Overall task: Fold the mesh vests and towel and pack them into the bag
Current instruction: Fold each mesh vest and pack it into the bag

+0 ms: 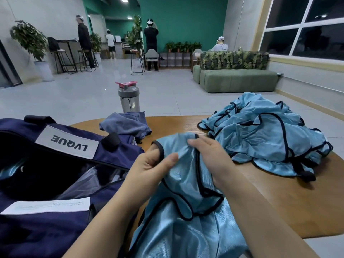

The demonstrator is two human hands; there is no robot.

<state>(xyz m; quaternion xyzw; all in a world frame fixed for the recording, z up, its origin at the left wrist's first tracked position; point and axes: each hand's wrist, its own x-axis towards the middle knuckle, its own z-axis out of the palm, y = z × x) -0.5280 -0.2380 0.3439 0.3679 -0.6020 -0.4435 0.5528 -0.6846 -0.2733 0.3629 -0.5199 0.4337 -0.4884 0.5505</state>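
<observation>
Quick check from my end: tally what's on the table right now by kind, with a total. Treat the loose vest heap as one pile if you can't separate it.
Vest held in both hands: 1
Pile of unfolded vests: 1 (number within cannot be told)
Towel: 1
Bag: 1, open
Shaker bottle: 1
Total: 5

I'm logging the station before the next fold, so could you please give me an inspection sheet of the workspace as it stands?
Surface: round wooden table, bare at the right front.
Job's things: light blue mesh vest held up in front; pile of vests unfolded at right; blue towel crumpled behind the navy bag, which lies open at left.
Clutter: shaker bottle at the far edge.
Grippers: left hand and right hand both grip the vest.
Cables: nothing seen.
Surroundings: green sofa, stools, plants, people standing far off.
</observation>
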